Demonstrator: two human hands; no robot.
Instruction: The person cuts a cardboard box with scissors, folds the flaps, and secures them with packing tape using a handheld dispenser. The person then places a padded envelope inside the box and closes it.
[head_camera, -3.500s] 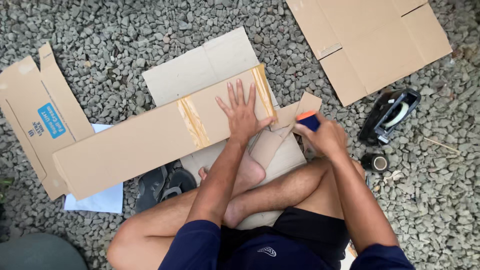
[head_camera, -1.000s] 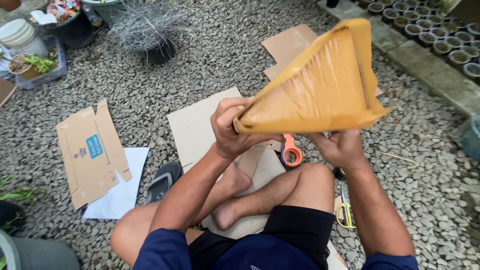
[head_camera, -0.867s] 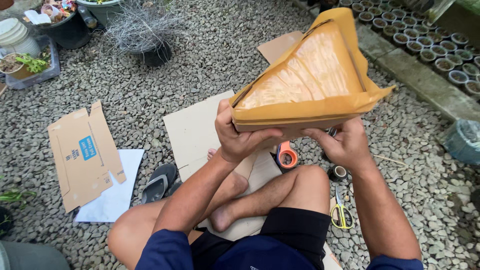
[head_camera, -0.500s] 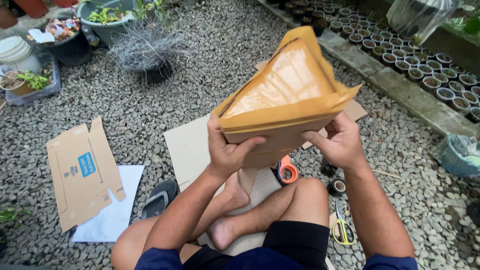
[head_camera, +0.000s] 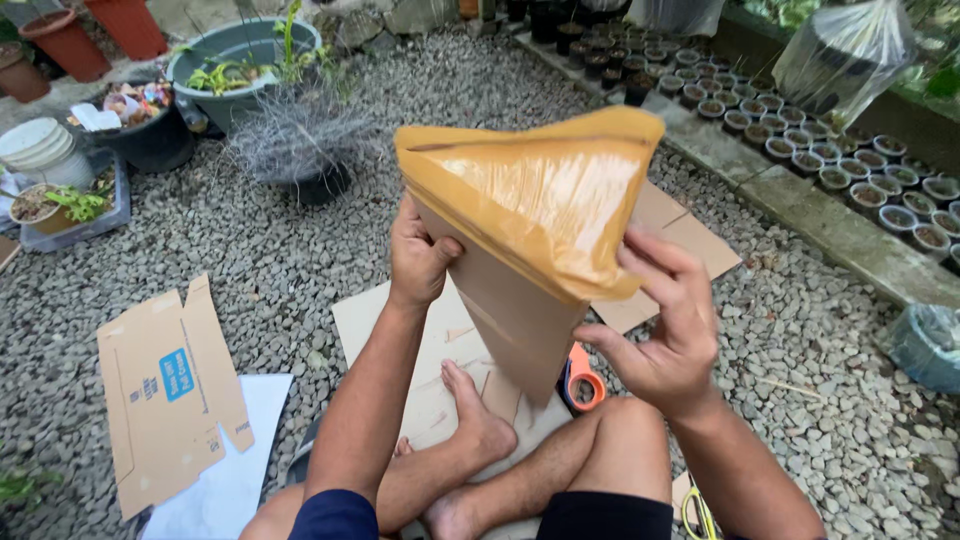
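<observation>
I hold up a long triangular cardboard tube (head_camera: 520, 290) in front of me, its taped end face (head_camera: 540, 200) toward the camera, covered in glossy brown tape. My left hand (head_camera: 418, 255) grips its left side. My right hand (head_camera: 668, 330) holds the lower right edge of the taped end, fingers spread over it. I sit cross-legged on a flat cardboard sheet (head_camera: 400, 330) laid over gravel. Orange-handled scissors (head_camera: 582, 375) lie by my right knee, partly hidden behind the tube.
A flattened box with a blue label (head_camera: 165, 395) lies on white paper (head_camera: 235, 470) at left. More cardboard (head_camera: 680, 235) lies beyond the tube. Plant pots (head_camera: 250, 60) stand behind, rows of small black pots (head_camera: 800, 140) along a concrete kerb at right. Yellow-handled tool (head_camera: 697, 512) near my right thigh.
The cardboard went from flat on the ground to a folded triangular tube held up. Over the last second I turned it, and my right hand shifted onto the taped end.
</observation>
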